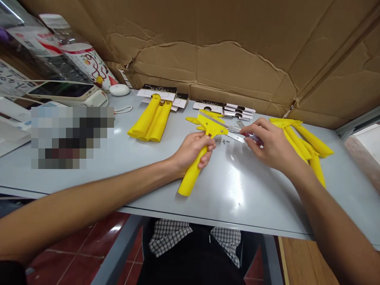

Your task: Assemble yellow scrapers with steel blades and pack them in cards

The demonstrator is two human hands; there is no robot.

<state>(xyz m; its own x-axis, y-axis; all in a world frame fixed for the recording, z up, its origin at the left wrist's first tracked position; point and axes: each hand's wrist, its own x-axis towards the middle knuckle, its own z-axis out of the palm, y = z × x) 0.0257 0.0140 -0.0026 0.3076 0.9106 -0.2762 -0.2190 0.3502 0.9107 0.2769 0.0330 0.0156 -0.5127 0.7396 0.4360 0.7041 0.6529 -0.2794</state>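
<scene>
Yellow plastic scraper [211, 126], one, is held above the table [142, 168], left of centre from the right hand [267, 144]. Its neck is enclosed by the left hand [192, 148], fingers wrapped fully round. Its long axis is run from the near table edge away and slightly rightward, with the head set at the far end. Screwdriver, one, red-handled [253, 138], is pinched between thumb and fingers of the right hand; its shaft is pointed leftward at the head's right end, crosswise to the scraper's handle. Whether tip and head are touching cannot be told. That end is approached more closely by the screwdriver's shaft than by either hand.

Also listed: screws [224, 141], loose, several, exact number not made out; metal strips, two, one seen beneath the shaft [236, 137], one behind it [240, 124]; handles, yellow, three, laid at left [150, 114]; pile, yellow, at right [316, 139], overlapped, count uncertain; phone [63, 89], one.
</scene>
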